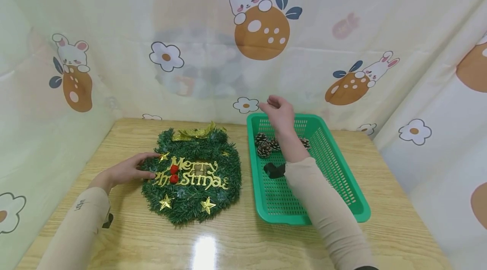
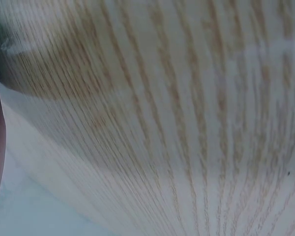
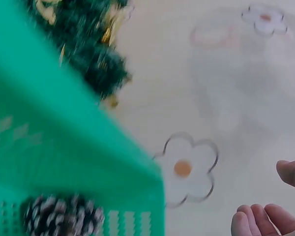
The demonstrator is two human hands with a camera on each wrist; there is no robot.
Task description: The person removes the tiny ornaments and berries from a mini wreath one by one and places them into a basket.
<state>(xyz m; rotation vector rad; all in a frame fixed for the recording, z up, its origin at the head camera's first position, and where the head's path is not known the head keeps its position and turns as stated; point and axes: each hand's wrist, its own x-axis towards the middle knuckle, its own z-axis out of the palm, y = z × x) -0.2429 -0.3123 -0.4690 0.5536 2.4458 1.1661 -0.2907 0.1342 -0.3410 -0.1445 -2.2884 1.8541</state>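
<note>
A green Christmas wreath (image 1: pixel 198 208) lies on the wooden table, with gold "Merry Christmas" lettering (image 1: pixel 213 182), gold stars (image 1: pixel 208 205), a gold bow (image 1: pixel 194 133) and two red berries (image 1: pixel 173 178). The left hand (image 1: pixel 127 170) rests on the wreath's left edge, thumb and forefinger spread apart; its other fingers are hidden. Over the far part of a green plastic basket (image 1: pixel 262 206) the right hand (image 1: pixel 280 115) is raised. Thumb and loosely bent fingers (image 3: pixel 258 221) stand apart in the right wrist view, with nothing seen between them. Several pine cones (image 1: pixel 264 149) lie in the basket's far end.
A small black object (image 1: pixel 274 170) shows beside the right forearm, over the basket. Behind the table (image 1: pixel 232 244) hangs a pale curtain (image 1: pixel 201 20) printed with rabbits and flowers. The left wrist view holds mostly wood-grain table top (image 2: pixel 152 98).
</note>
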